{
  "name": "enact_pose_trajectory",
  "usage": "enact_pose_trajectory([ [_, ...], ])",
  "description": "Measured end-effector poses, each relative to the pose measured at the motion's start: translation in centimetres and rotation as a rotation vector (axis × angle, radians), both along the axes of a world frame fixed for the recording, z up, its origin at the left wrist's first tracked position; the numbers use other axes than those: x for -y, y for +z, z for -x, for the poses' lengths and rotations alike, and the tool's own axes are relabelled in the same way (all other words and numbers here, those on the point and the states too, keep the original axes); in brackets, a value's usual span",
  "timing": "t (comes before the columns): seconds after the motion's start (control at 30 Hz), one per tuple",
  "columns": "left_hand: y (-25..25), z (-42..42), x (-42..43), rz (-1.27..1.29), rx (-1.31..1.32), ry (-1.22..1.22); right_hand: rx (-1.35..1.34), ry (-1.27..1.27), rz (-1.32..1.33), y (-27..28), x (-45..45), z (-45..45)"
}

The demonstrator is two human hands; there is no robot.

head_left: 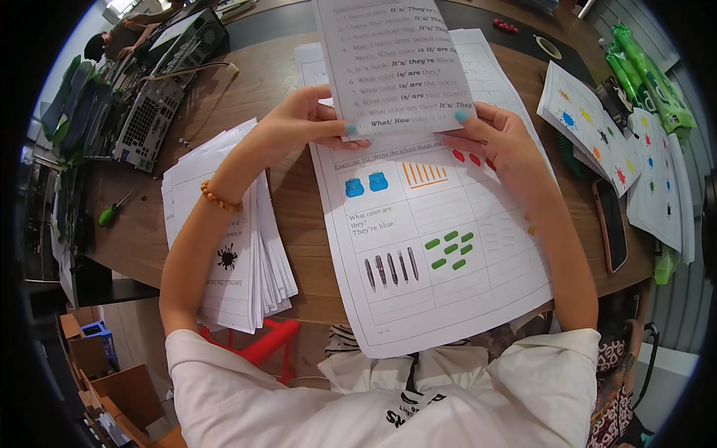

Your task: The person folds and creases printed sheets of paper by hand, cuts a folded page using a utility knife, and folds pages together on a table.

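A printed sheet with lines of English exercise text is held up at the top centre. My left hand pinches its lower left corner, with the blue-painted thumbnail on the front. At the lower right corner my right hand grips the same sheet, thumb in front. Beneath it a larger worksheet lies on the brown table, showing blue bags, pens and green shapes, and its lower edge reaches over the table's front edge. Beaded bracelet circles my left wrist.
Stacked papers lie at left, near a green screwdriver and a metal computer case. Colour-splash sheets, a phone and green packages are at right. A tape roll sits at the back. Another person is upper left.
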State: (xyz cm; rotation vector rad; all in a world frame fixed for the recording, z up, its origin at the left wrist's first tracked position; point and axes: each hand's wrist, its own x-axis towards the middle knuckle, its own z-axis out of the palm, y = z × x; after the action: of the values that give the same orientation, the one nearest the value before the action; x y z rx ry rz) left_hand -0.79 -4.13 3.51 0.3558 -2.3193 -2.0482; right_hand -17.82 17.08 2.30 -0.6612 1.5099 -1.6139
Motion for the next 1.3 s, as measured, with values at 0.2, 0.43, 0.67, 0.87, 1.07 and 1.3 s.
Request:
enact_pose_trajectory([
  [0.2, -0.1, 0.0, -0.3, 0.006, -0.059, -0.063, 0.149, 0.148, 0.131, -0.5, 0.0, -0.2],
  [0.43, 0.4, 0.1, -0.4, 0.044, -0.033, -0.022, 0.083, 0.068, 0.054, -0.7, 0.0, 0.4],
  [0.67, 0.2, -0.3, 0.7, 0.128, -0.008, 0.003, 0.094, 0.195, 0.066, 0.1, -0.4, 1.8],
  [0.87, 0.1, -0.3, 1.8, 0.074, 0.017, -0.044, 0.104, 0.223, 0.033, 0.1, -0.9, 2.3],
  [1.07, 0.1, -0.6, 1.4, -0.049, 0.136, -0.142, 0.241, 0.259, -0.014, 0.1, -0.9, 2.5],
  [1.3, 1.0, -0.3, -0.1, -0.152, 0.241, -0.22, 0.168, 0.011, -0.07, 0.3, -0.7, 1.9],
])
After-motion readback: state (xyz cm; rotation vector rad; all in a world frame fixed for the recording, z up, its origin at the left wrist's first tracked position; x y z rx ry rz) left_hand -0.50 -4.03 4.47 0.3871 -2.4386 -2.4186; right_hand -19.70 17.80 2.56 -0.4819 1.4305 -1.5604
